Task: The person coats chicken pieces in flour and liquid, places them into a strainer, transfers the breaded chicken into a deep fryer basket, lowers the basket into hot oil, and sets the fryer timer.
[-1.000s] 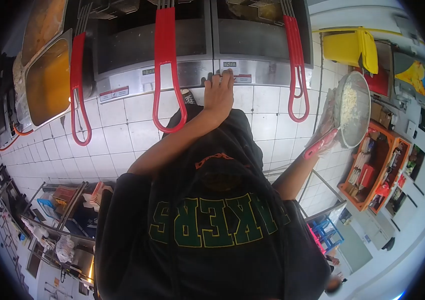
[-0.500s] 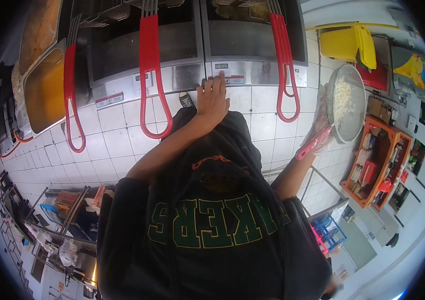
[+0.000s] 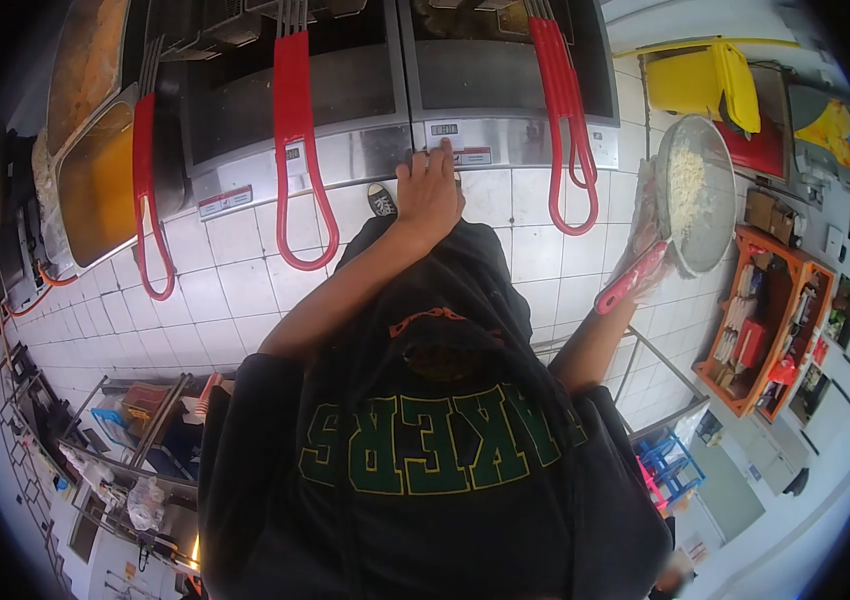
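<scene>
My left hand (image 3: 431, 195) is bare and reaches to the steel front panel of the right-hand fryer (image 3: 520, 135). Its index finger is stretched out, the tip just under a small digital display (image 3: 444, 129); the other fingers rest at the panel's lower edge. Out to the right, my right hand (image 3: 649, 208), in a clear plastic glove, grips a round mesh strainer (image 3: 713, 215) near its rim. The strainer's pink handle (image 3: 633, 278) lies back over my wrist, and pale, floury crumbs (image 3: 685, 185) sit in the mesh. The strainer partly hides the gloved fingers.
Red basket handles (image 3: 295, 140) jut out over the fryer fronts. A steel pan of orange-yellow liquid (image 3: 95, 200) stands at left. A yellow bin (image 3: 700, 85) and an orange shelf (image 3: 745, 320) are at right. My shoe (image 3: 382, 199) shows on white floor tiles (image 3: 245, 265).
The view has shifted slightly. My left index finger stays at the fryer panel below the display, and my right hand still holds the strainer out to the right.
</scene>
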The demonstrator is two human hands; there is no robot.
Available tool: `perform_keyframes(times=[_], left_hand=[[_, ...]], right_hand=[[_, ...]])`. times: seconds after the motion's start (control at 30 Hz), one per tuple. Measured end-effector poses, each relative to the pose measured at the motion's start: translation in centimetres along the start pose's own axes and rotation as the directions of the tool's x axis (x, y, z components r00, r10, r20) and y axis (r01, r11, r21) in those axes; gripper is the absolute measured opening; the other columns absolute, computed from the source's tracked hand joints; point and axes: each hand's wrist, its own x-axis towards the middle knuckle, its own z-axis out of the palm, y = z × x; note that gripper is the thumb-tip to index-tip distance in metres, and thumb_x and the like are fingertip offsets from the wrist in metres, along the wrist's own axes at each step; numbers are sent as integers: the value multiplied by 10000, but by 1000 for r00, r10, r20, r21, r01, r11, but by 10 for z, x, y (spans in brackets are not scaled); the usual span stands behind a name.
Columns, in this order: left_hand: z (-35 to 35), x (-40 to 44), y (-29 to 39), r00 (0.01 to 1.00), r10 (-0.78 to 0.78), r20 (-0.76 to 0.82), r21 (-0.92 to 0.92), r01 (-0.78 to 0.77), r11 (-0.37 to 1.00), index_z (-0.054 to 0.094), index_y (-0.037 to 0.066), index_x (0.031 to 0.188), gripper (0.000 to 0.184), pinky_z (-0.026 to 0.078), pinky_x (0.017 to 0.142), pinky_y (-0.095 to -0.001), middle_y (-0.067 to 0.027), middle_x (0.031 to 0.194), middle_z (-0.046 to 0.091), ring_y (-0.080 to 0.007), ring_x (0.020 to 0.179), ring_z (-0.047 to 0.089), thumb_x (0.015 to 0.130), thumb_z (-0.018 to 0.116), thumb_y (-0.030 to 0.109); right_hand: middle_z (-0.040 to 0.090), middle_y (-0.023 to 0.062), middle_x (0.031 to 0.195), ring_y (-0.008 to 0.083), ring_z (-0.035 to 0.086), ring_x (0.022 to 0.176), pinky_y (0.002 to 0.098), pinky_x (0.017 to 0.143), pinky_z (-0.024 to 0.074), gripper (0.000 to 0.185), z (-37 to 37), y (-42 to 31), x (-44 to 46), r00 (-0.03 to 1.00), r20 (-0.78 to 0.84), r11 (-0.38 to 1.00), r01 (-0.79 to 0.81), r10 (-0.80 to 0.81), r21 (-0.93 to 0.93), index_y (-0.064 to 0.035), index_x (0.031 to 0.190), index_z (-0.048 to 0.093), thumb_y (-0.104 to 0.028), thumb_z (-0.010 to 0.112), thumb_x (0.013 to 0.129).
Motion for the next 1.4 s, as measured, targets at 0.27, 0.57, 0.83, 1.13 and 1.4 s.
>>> perform_keyframes(times=[0.27,0.57,0.83,1.13,1.4], left_hand=[[-8,-10,0,999,-37,22,-45,38,998,382,-28,1455,824,397,872,-454,-125,1293,497,-285,1079,482,809,713,362],[-5,-7,-1,999,4,-44,-45,-6,999,422,45,1438,754,405,879,-474,-114,1438,426,-306,1107,478,800,721,311],[-6,-8,0,999,-27,-31,-65,25,998,413,54,1444,744,404,884,-484,-124,1442,414,-314,1111,479,808,711,302],[-9,-9,0,998,-23,-53,-54,20,998,423,56,1436,740,419,862,-485,-130,1432,421,-320,1084,496,808,716,315],[-11,-6,1,1000,0,-8,48,0,999,405,164,1482,756,387,880,-476,-144,1421,434,-311,1079,489,817,704,365]], right_hand=[[364,110,1516,222,461,1311,391,1100,407,580,-2,4,1,999,52,1000,-3,2,11,-39,1511,274,-301,471,1032],[279,112,1583,214,369,1399,359,1170,301,585,15,-15,-2,987,162,989,-20,-5,150,-30,1538,227,-256,449,1046],[282,127,1578,234,363,1402,371,1175,293,602,20,-19,-3,993,119,983,-24,3,181,-18,1534,228,-261,468,1039],[283,130,1577,242,359,1404,380,1176,292,613,20,-17,3,993,115,991,-8,-7,132,-19,1534,227,-263,482,1032],[284,133,1575,249,354,1406,388,1177,291,624,20,-16,7,993,118,992,-3,-12,123,-20,1534,227,-264,494,1026]])
